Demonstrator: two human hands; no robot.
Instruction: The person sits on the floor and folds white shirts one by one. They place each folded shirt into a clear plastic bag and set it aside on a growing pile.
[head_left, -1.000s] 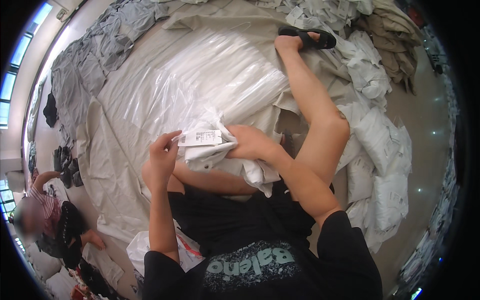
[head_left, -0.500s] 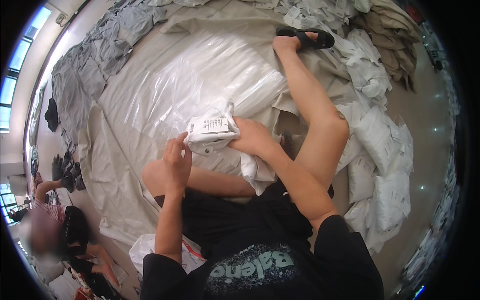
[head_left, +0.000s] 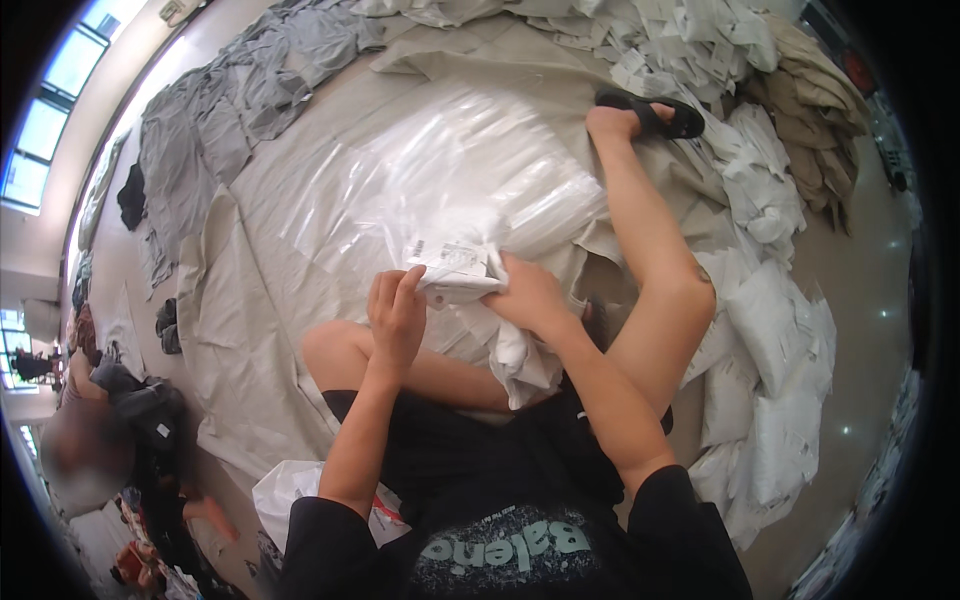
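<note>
A bunched white garment point(head_left: 525, 365) is held over my lap, its lower end hanging down by my crossed leg. On its upper part lies a white printed paper tag point(head_left: 458, 258). My left hand point(head_left: 397, 315) pinches the left edge of the garment near the tag, thumb and forefinger together. At the other side my right hand point(head_left: 530, 297) grips the cloth, with its fingers partly hidden behind it. Just beyond my hands, a spread stack of clear plastic bags point(head_left: 530, 150) lies on the beige cloth.
The beige ground cloth point(head_left: 240, 340) reaches around my legs. Grey garments point(head_left: 230, 90) are heaped at far left, white packed bags point(head_left: 770, 340) on the right, brown garments point(head_left: 815, 130) at far right. A white plastic bag point(head_left: 285, 490) sits by my left hip. Another person point(head_left: 150, 420) is at left.
The view has shifted, so the scene sits further right and lower. Both hands still hold the garment, whose tagged top now tilts differently. The person at left has changed posture.
</note>
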